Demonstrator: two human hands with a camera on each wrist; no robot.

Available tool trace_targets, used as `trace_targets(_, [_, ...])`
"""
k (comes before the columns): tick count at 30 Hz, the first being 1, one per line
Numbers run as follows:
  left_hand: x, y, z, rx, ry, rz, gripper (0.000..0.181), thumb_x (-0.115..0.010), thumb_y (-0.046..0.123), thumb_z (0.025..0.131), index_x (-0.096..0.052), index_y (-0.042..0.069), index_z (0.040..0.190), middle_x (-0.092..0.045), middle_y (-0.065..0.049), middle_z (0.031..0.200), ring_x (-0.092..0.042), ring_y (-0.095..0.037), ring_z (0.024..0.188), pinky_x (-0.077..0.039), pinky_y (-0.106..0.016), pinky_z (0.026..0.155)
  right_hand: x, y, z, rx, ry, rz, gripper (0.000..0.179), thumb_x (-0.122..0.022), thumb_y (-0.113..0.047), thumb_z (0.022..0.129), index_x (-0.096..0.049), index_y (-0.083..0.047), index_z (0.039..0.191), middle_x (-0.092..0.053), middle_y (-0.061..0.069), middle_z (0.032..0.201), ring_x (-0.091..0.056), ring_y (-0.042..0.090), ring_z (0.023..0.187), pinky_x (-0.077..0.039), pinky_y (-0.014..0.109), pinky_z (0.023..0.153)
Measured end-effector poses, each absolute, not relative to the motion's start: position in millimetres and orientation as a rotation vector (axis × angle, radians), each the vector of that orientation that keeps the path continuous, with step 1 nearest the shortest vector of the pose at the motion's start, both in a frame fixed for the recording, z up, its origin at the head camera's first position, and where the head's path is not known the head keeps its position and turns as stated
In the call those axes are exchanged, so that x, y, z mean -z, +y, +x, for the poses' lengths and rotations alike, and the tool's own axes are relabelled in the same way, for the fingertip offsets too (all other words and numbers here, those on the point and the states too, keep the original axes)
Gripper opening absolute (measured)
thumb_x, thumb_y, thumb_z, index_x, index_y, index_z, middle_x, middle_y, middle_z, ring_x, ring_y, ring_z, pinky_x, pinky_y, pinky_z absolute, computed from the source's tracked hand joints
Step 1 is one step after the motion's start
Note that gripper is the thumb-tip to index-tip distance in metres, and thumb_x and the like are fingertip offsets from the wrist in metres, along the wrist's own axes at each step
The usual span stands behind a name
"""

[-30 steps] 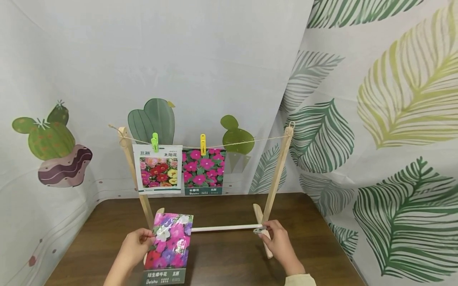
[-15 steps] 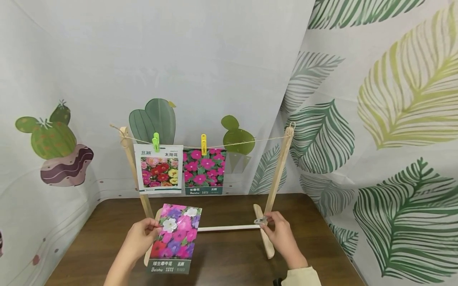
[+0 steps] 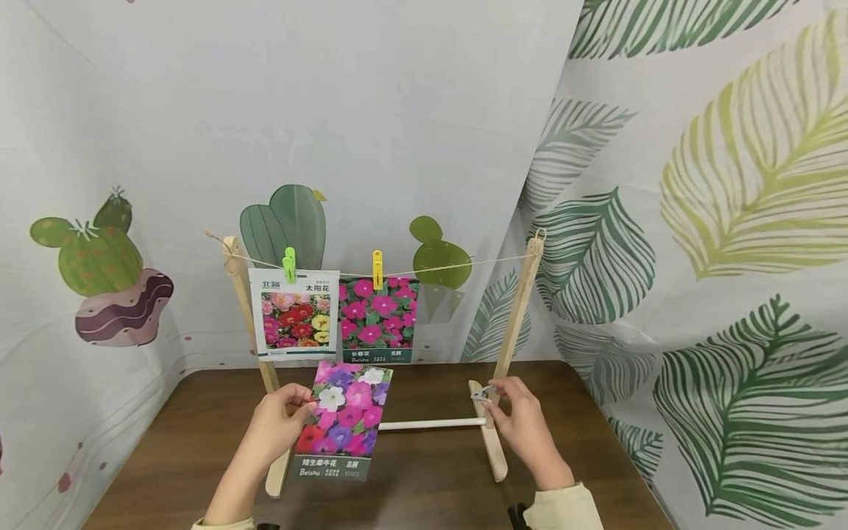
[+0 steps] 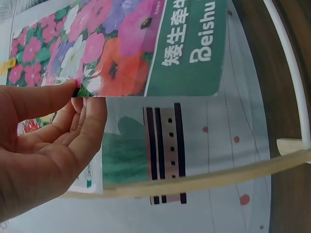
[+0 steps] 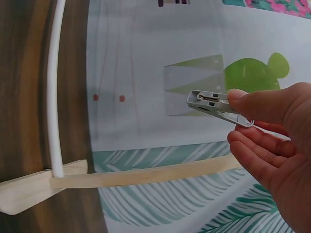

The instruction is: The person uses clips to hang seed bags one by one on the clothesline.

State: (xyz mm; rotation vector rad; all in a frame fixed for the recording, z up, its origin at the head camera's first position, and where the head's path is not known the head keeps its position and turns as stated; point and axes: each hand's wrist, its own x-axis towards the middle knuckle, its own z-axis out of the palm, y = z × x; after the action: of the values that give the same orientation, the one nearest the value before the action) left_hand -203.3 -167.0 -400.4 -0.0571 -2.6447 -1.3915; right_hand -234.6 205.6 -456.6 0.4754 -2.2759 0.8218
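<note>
My left hand (image 3: 278,422) pinches the left edge of a seed packet (image 3: 344,419) printed with pink, purple, white and red flowers. The packet tilts slightly, below the hanging ones, and the left wrist view shows its green bottom band. Between the thumb and fingers of my right hand (image 3: 523,419) is a grey clothespin (image 5: 211,102), near the right post. A string (image 3: 450,266) spans the wooden stand. From it hang a white seed packet (image 3: 294,281) under a green clothespin (image 3: 289,265) and a magenta-flowered packet (image 3: 377,316) under a yellow clothespin (image 3: 377,270).
The stand's left post (image 3: 241,302) and right post (image 3: 519,309) rise from wooden feet on a brown table (image 3: 424,486). A white rod (image 3: 430,425) joins them low down. Behind hangs a white curtain (image 3: 397,110) with cactus and leaf prints.
My left hand has moved up and to the right with the flowered packet. My right hand has lifted the grey clothespin a little higher. The hanging packets stay in place.
</note>
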Motion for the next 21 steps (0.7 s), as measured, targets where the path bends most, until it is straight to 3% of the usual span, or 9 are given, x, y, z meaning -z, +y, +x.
trace_targets(21, [383.4,-138.4,-212.9,1.323,-2.531,-0.183,0.005,-0.066,0.001,0.088,-0.062,-0.001,0.088,-0.064,-0.006,0.079,-0.061,-0.015,0.072,-0.047,-0.027,0.061,417.0,206.3,-238.5,-0.75,-2.145,0.55,0.041,-0.08,0.007,0.07,-0.064,0.005,0.108,-0.062,0.014,0.096,-0.064,0.026,0.082,-0.054,0.036,0.067])
